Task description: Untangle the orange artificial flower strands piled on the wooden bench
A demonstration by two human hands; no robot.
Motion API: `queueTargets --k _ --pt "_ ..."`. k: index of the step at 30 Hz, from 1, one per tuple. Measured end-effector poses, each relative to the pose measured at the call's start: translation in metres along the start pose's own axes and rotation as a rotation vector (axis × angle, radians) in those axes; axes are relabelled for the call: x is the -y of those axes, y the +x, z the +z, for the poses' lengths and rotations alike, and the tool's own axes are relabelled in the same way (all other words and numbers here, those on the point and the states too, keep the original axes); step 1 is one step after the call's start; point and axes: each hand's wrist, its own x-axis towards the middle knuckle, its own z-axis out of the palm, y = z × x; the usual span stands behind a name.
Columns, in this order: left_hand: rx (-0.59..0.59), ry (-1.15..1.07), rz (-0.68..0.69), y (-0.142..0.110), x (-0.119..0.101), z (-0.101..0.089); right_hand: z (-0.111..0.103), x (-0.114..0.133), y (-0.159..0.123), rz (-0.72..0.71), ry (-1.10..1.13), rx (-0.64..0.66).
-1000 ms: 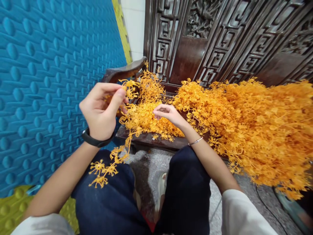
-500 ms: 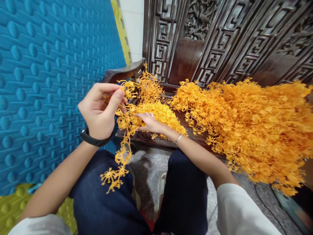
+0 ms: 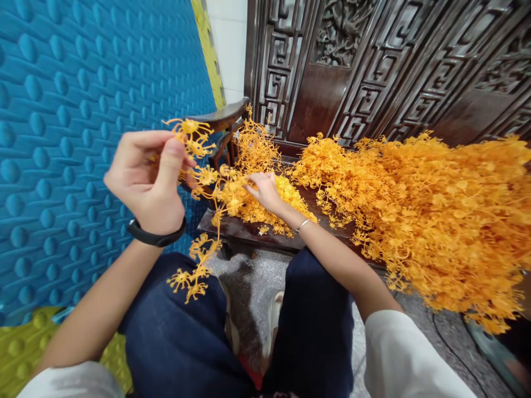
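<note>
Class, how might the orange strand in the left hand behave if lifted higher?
The strand probably flops, since it dangles bent below the left hand. It looks light, being thin and open. Spiky, it may also snag.

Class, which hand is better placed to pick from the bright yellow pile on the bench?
Probably the right hand: it is right at the bright yellow pile, though whether it grips anything is unclear. The left hand is farther off, pinching a dangling orange strand.

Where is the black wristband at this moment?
In the head view, the black wristband is left of centre, worn just below the left hand, which pinches an orange strand.
</note>
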Motion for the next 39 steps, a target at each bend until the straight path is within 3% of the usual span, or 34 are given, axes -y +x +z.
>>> queueTargets --k 3,8,15,19,22,24,28,30,32,33,36,37,38,39 --pt "-0.072 -0.003 0.020 0.003 0.002 -0.001 -0.005 -0.013 0.003 0.085 0.051 -0.128" --pt "-0.133 0.060 -0.004 0.004 0.005 -0.003 -0.011 -0.026 0.007 0.188 0.047 -0.191" --pt "-0.081 0.100 -0.031 0.001 0.006 -0.003 -0.014 -0.030 0.008 0.266 0.024 -0.109" --pt "0.051 0.141 -0.015 -0.005 0.002 -0.005 -0.013 -0.031 0.007 0.323 0.045 -0.121" --pt "0.184 0.236 -0.046 -0.012 0.002 -0.010 -0.016 -0.024 0.002 0.327 0.078 -0.232" --pt "0.235 0.286 -0.059 -0.016 0.004 -0.013 -0.022 -0.014 -0.004 0.259 0.111 -0.313" --pt "0.260 0.341 -0.001 -0.017 0.010 -0.021 -0.040 0.018 -0.017 0.125 0.178 -0.424" --pt "0.249 0.392 0.018 -0.016 0.010 -0.024 -0.043 0.033 -0.024 0.058 0.239 -0.402" --pt "0.233 0.466 0.015 -0.014 0.008 -0.027 -0.036 0.043 -0.034 -0.141 0.275 -0.239" --pt "0.233 0.501 0.018 -0.013 0.007 -0.028 -0.027 0.047 -0.041 -0.305 0.270 -0.090" --pt "0.296 0.591 0.064 -0.013 0.006 -0.030 0.021 0.053 -0.076 -0.846 0.181 0.551" --pt "0.329 0.611 0.083 -0.014 0.006 -0.031 0.042 0.053 -0.090 -0.917 0.159 0.764" --pt "0.364 0.626 0.098 -0.015 0.006 -0.032 0.063 0.053 -0.105 -0.877 0.134 0.956" --pt "0.404 0.630 0.109 -0.017 0.006 -0.033 0.084 0.052 -0.120 -0.712 0.081 1.086"
